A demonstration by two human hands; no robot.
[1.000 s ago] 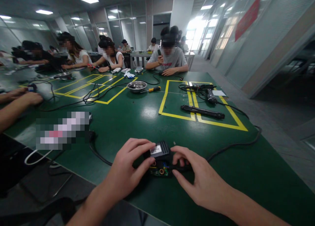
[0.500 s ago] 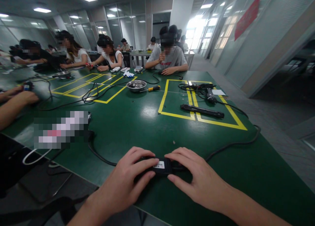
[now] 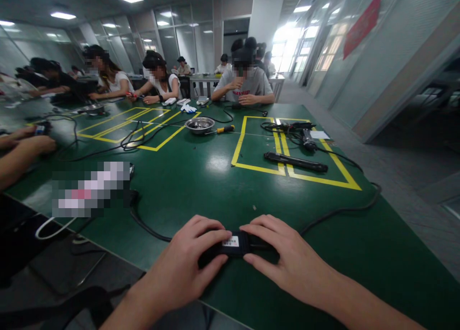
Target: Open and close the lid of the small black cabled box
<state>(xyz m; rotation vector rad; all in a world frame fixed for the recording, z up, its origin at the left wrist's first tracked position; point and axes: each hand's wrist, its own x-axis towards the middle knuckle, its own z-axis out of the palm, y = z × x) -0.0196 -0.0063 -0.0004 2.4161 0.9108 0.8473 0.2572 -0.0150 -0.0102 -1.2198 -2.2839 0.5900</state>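
A small black box with a white printed label (image 3: 230, 241) lies low over the green table (image 3: 201, 191), in line with a black cable (image 3: 151, 230). My left hand (image 3: 189, 258) grips its left end between thumb and fingers. On the opposite end, the thumb and fingertips of my right hand (image 3: 278, 251) close around the edge. Part of the box and of the cable is hidden under both hands. The cable runs out to the left toward a blurred-out power strip (image 3: 91, 188), and on the right a black cable curves away along the table.
Yellow tape outlines (image 3: 257, 169) mark the table. A black tube-like part (image 3: 295, 162) and a tangle of black cables (image 3: 287, 127) lie inside one. Behind are a metal bowl (image 3: 200, 124) and a yellow-black screwdriver (image 3: 224, 129). Co-workers sit around; one person's arms (image 3: 21, 152) reach in at left.
My hands stay on the black box with hardly any movement. Across the table, a person's hand has shifted slightly.
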